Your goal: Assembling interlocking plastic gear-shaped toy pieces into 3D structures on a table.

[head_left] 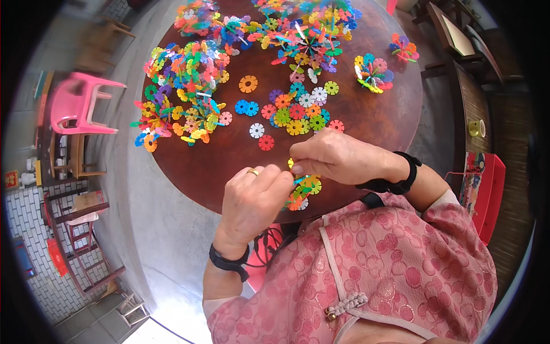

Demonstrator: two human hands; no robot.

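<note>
My left hand, with a ring on one finger, is closed over the near edge of the table. Its fingertips meet those of my right hand, which pinches a small yellow plastic flower disc. Right below the joined fingers is a cluster of interlocking flower discs in green, yellow, orange and white. My left fingers seem to grip this cluster, though their tips are partly hidden. Beyond my hands lie loose discs of many colours, among them a red one and a white one.
The round dark wooden table carries large built-up disc clusters at its far left and far middle. Two smaller disc balls sit at the right. A pink plastic stool stands at left; a yellow-green mug is at right.
</note>
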